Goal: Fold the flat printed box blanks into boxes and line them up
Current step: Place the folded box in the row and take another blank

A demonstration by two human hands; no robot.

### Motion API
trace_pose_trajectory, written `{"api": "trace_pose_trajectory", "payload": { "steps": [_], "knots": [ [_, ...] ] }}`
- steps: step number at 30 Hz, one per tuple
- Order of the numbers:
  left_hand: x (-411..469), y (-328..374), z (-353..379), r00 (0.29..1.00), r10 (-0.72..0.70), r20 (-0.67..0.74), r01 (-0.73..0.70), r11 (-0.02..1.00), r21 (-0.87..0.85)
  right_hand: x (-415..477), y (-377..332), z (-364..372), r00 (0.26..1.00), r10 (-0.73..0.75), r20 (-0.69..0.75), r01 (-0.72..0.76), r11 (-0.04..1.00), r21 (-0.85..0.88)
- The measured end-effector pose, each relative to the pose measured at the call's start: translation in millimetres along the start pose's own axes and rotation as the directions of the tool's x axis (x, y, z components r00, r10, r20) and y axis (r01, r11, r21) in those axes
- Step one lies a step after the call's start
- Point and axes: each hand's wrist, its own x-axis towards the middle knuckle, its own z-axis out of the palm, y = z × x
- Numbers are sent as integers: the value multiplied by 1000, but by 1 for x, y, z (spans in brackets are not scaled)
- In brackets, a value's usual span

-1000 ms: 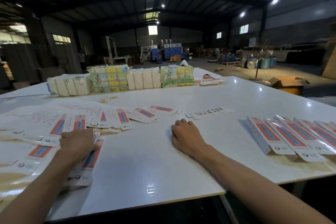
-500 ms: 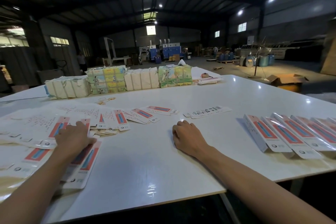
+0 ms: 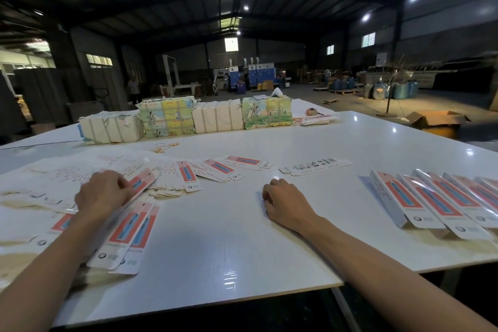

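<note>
The left hand (image 3: 103, 194) has slid a bit farther up the pile of flat blanks (image 3: 129, 234) and now lifts the edge of one blank (image 3: 141, 180) with its fingertips. The right hand (image 3: 287, 205) has stayed put, fingers curled, resting on the white table (image 3: 229, 245), holding nothing. The folded boxes (image 3: 431, 202) lie in a row on the right.

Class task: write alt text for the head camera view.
A person's left hand presses on scattered flat box blanks on a white table; the right hand rests empty, with folded boxes lined up at right.
</note>
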Motion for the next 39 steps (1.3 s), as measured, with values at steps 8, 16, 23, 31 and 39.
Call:
{"api": "trace_pose_trajectory", "payload": {
  "steps": [8, 16, 23, 31, 39],
  "knots": [
    [-36, 72, -32, 983, 117, 141, -14, 814, -580, 5, -6, -5, 986, 115, -122, -50, 894, 444],
    [-106, 132, 10, 631, 516, 580, 284, 542, -791, 14, -12, -15, 958, 269, 100, -154, 187, 970],
    [-105, 160, 32, 339, 659, 671, 770, 216, -600, 13, -8, -17, 963, 192, 190, -197, 20, 980],
    [-100, 178, 82, 526, 520, 673, 707, 171, -686, 11, -3, -11, 969, 191, 154, -221, 403, 888],
    [-108, 169, 75, 503, 627, 595, 710, 92, -698, 19, -4, -21, 984, 126, 128, -178, 572, 801]
  ]
}}
